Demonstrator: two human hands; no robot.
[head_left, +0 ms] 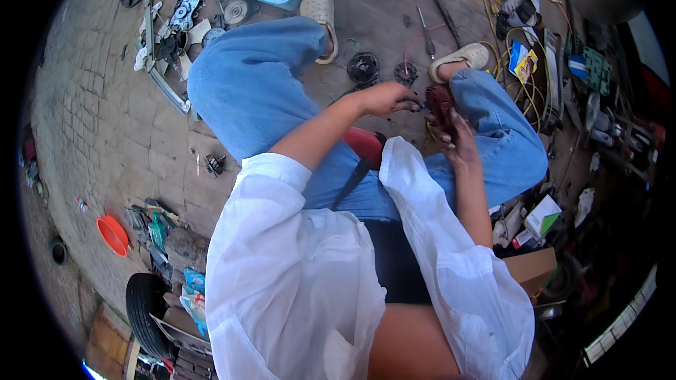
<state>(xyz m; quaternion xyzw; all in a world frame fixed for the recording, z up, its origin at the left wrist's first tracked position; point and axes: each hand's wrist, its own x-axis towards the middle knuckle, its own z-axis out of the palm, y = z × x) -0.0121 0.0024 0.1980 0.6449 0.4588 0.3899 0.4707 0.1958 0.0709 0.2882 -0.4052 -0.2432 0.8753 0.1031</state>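
While R hand (461,139) grips a dark red part (439,102), fingers round its lower end, L hand (387,98) is just beside it, fingertips bunched; can't tell if they pinch anything. Head cam, only view: red part is held up btwn the legs, near R clog (473,55). Progress, my read: partway. Black round housing (363,67) & smaller round piece (405,73) lie on the ground (387,24), separate from red part. Red part prob unfinished, both hands at it; amt left unclear.
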